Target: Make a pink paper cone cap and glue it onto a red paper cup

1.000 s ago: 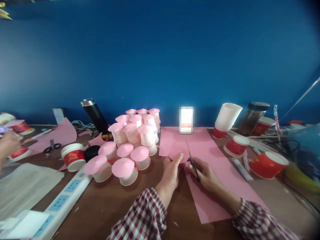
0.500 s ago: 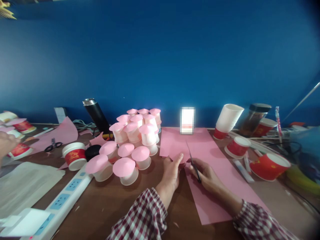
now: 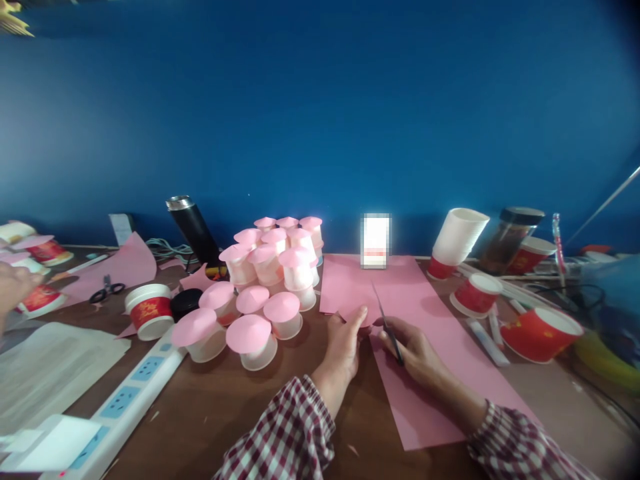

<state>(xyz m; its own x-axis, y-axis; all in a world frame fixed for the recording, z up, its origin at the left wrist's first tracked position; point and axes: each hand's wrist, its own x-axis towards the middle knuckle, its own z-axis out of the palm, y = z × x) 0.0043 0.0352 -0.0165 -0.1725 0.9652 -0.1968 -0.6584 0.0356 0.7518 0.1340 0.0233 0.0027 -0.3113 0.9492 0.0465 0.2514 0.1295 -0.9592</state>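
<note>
My right hand [image 3: 413, 347] is closed around the handles of dark scissors [image 3: 383, 308], whose blades point up and away over pink paper. With thumb on top, my left hand [image 3: 345, 343] grips a piece of pink paper [image 3: 357, 316] just left of the blades. That piece blends into the larger pink sheets [image 3: 400, 280] behind it, so its outline is hard to make out. Another long pink sheet [image 3: 450, 393] lies beneath my right forearm. To the left of my hands stand several paper cups topped with pink paper cones [image 3: 249, 333].
A power strip [image 3: 127, 393] runs along the left front, near a black bottle [image 3: 193, 230] and other scissors [image 3: 107, 289]. Stacked white cups [image 3: 459, 233] and red cups [image 3: 540, 333] stand right. A bright phone-like screen [image 3: 375, 241] faces me. Another person's hand [image 3: 10, 287] shows far left.
</note>
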